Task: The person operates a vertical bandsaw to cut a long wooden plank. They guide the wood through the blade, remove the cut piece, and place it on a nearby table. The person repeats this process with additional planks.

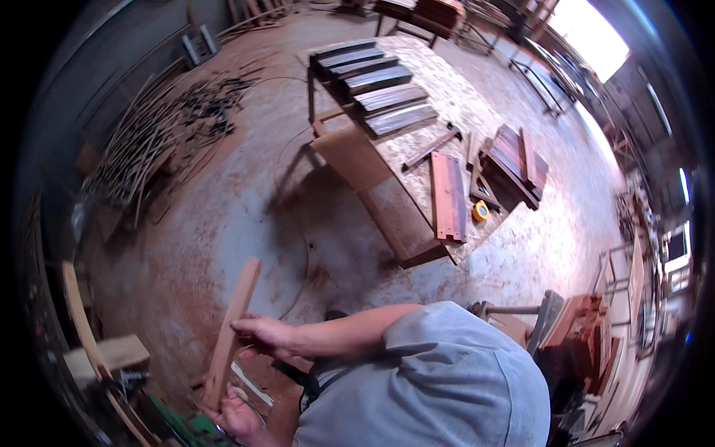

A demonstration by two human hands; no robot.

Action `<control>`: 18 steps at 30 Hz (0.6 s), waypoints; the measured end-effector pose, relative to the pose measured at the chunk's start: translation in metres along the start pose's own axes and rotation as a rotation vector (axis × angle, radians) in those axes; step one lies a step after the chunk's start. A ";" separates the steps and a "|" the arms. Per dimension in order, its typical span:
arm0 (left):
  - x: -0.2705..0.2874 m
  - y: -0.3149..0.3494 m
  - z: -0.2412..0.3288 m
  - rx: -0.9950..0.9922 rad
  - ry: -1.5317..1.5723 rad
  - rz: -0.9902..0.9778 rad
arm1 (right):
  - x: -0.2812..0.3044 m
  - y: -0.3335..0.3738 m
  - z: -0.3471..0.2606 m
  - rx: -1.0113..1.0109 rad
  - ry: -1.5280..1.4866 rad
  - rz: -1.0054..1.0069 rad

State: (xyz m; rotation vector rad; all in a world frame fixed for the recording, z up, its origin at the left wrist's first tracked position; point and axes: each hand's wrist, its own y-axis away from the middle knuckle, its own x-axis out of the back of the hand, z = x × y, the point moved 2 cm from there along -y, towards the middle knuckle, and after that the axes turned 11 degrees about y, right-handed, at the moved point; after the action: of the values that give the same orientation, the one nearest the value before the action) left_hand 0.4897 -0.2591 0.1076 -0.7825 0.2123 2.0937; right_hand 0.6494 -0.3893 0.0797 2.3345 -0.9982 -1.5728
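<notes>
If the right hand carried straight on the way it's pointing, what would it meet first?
The wooden strip, which the right hand already seems to touch. Beyond it, the line appears to run toward the long pale board at far left, though depth is unclear.

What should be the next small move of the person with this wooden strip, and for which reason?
Perhaps slide the right hand toward the upper end of the wooden strip: the left hand is at its lower end, while the right one is near the middle, so the upper part sticks out unsupported.
</notes>
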 end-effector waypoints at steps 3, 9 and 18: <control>-0.025 -0.026 -0.055 0.242 -0.229 0.069 | 0.057 0.005 -0.041 0.168 -0.028 0.133; -0.052 -0.060 -0.132 0.595 -0.462 -0.160 | 0.155 0.046 -0.124 0.431 0.087 0.480; -0.003 -0.083 -0.166 0.801 -0.602 0.246 | 0.346 0.105 -0.313 0.563 0.076 0.975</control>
State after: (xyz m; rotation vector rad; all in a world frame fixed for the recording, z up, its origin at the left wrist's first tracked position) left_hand 0.6313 -0.2791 -0.0104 0.3624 0.7717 2.1021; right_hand 0.9541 -0.7490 0.0007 1.5971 -2.2864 -0.8536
